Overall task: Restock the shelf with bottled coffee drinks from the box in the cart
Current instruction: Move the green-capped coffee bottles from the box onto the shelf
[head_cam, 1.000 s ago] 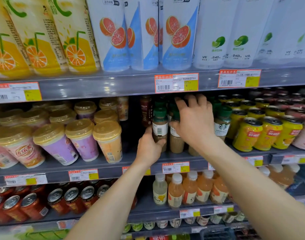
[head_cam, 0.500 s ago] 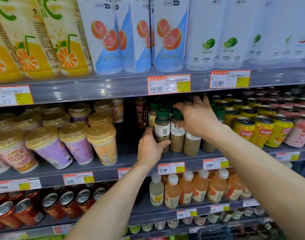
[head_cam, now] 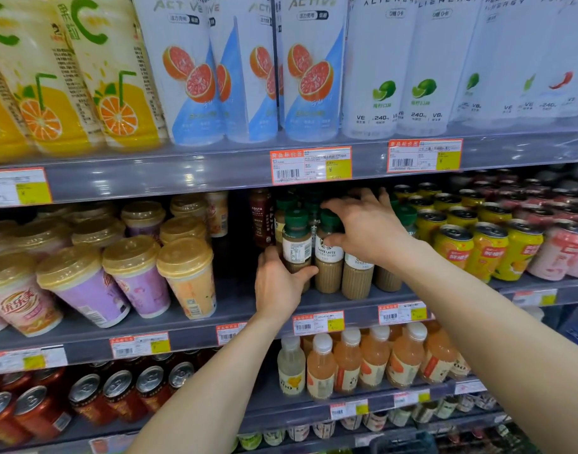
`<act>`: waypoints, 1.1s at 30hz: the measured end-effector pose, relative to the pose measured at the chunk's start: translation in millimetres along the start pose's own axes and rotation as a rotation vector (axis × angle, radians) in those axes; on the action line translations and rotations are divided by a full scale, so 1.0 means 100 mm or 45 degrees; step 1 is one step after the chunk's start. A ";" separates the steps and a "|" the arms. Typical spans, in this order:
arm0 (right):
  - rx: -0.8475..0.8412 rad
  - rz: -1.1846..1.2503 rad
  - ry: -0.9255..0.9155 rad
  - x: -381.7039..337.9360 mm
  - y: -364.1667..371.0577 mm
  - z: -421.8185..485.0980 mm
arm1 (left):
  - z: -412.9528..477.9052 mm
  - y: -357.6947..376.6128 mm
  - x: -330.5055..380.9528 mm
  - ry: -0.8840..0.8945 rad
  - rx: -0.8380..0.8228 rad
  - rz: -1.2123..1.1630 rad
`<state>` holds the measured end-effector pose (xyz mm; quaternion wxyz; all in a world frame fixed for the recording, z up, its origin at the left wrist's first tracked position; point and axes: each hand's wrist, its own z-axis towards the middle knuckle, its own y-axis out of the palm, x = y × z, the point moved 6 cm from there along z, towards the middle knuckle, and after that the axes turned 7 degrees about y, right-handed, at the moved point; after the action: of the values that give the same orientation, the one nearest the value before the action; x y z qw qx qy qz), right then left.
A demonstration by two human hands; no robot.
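Several green-capped coffee bottles stand in a cluster on the middle shelf [head_cam: 215,322]. My left hand [head_cam: 279,283] grips the lower body of the leftmost front coffee bottle [head_cam: 296,247]. My right hand [head_cam: 366,231] reaches over the cluster, thumb against the Caffe Latte bottle [head_cam: 328,260] and fingers spread across the caps behind it. More coffee bottles [head_cam: 356,276] stand under my right wrist, partly hidden. The box and the cart are out of view.
Lidded milk-tea cups [head_cam: 186,276] stand left of the bottles, a dark Costa bottle [head_cam: 261,217] behind. Yellow cans [head_cam: 487,247] crowd the right. Tall grapefruit and lime bottles [head_cam: 314,70] fill the shelf above; juice bottles [head_cam: 346,362] and red cans [head_cam: 117,394] are below.
The front coffee bottles have come forward toward the shelf edge. My right hand has shifted from covering the bottles to resting on their caps. My left hand stays on the leftmost bottle.
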<state>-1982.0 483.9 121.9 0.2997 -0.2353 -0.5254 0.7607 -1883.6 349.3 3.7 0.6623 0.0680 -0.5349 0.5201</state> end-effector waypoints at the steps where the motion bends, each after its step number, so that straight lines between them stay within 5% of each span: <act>1: -0.010 0.013 -0.003 -0.01 -0.01 0.00 | 0.00 0.00 -0.01 -0.002 -0.020 -0.041; 7: 0.024 0.138 0.008 -0.06 -0.14 0.09 | 0.00 -0.05 -0.03 0.006 -0.093 -0.159; 14: -0.055 0.248 0.152 0.00 -0.20 0.37 | 0.27 -0.23 -0.12 -0.141 0.055 -0.366; 26: -0.439 0.272 0.001 -0.09 -0.06 0.64 | 0.59 -0.07 0.03 -0.065 -0.254 -0.364; 33: -0.446 0.346 0.029 0.00 0.03 0.74 | 0.64 -0.02 0.05 -0.057 -0.282 -0.397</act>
<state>-2032.8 434.3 144.5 0.1549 -0.3609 -0.6097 0.6885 -1923.4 309.6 35.6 0.7263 0.0882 -0.5864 0.3477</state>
